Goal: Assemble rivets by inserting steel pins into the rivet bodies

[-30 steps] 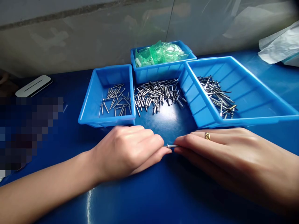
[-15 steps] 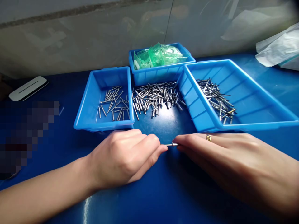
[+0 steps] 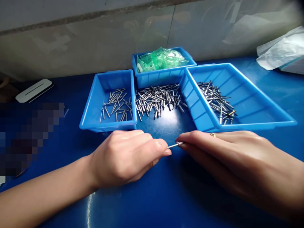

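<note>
A thin metal pop rivet (image 3: pixel 173 146) spans the gap between my hands, its small flange at the right fingertips. My left hand (image 3: pixel 129 158) is closed, pinching the thin pin end between thumb and forefinger. My right hand (image 3: pixel 220 155), with a gold ring on one finger, is closed on the flange end; the rest of the rivet is hidden in its fingers. Beyond them, many similar rivets (image 3: pixel 161 96) lie loose in a pile on the blue table (image 3: pixel 154 202).
A left blue bin (image 3: pixel 86 109) holds screws (image 3: pixel 116 106). The right blue bin (image 3: pixel 256 98) contains more rivets (image 3: pixel 217 98). Behind, another bin (image 3: pixel 161 76) holds green plastic bags (image 3: pixel 161 58). A white device (image 3: pixel 34 90) lies far left, white sheeting (image 3: pixel 282 50) far right, a wall behind.
The rivet has gone from nearly level to slightly tilted, its right end higher. My right fingertips have risen a little. Both hands keep their pinch, and the view has shifted slightly.
</note>
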Demonstrator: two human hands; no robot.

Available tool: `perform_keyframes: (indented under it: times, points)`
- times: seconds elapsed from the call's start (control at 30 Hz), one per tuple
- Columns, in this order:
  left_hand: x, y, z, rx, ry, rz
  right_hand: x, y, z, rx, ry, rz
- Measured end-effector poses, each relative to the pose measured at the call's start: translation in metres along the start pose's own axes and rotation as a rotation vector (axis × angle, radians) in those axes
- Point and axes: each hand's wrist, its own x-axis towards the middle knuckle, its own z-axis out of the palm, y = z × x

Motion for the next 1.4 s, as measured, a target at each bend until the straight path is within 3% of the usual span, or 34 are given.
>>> perform_keyframes:
  times: [0.3, 0.57, 0.73, 0.93, 1.1, 1.4]
  points:
    - [0.0, -0.008, 0.004, 0.011, -0.103, 0.121, -0.002, -0.014, -0.004, 0.056, 0.0, -0.077]
    - [0.002, -0.003, -0.003, -0.079, -0.055, 0.021, -0.001, -0.005, 0.003, 0.049, 0.002, -0.08]
    - [-0.01, -0.006, 0.008, -0.165, -0.013, 0.026, 0.014, -0.007, 0.001, 0.141, -0.113, -0.123]
    - [-0.017, -0.007, 0.013, -0.232, 0.023, 0.024, 0.022, -0.01, -0.005, 0.135, -0.095, -0.15]
    - [-0.007, -0.003, 0.002, -0.125, -0.01, 0.075, 0.018, -0.009, -0.002, 0.079, -0.038, -0.135]
    - [-0.002, -0.004, 0.001, -0.025, -0.092, 0.04, -0.002, -0.003, 0.002, 0.089, -0.08, -0.1]
